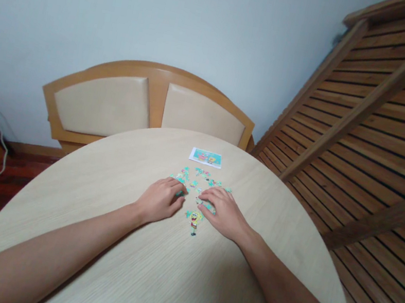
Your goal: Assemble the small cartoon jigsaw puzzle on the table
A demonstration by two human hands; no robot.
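Note:
My left hand (162,199) rests palm down on the table, fingers loosely curved over turquoise jigsaw pieces (184,176) at their tips, thumb apart. Opposite it, my right hand (223,211) lies with its fingers bent above more pieces and the thumb spread away. Neither hand visibly grips anything. Between the hands and nearer to me is a small joined group of pieces (195,220) showing a yellow cartoon sponge figure with legs. It lies just below my right thumb. Several loose pieces (204,173) are scattered beyond my fingertips; some are hidden under the hands.
A printed picture card (206,157) with cartoon figures lies flat beyond the pieces. Everything rests on a round pale wooden table (107,265). Behind it stands a padded wooden headboard (156,96) by the wall. A slatted wooden frame (387,126) leans at the right.

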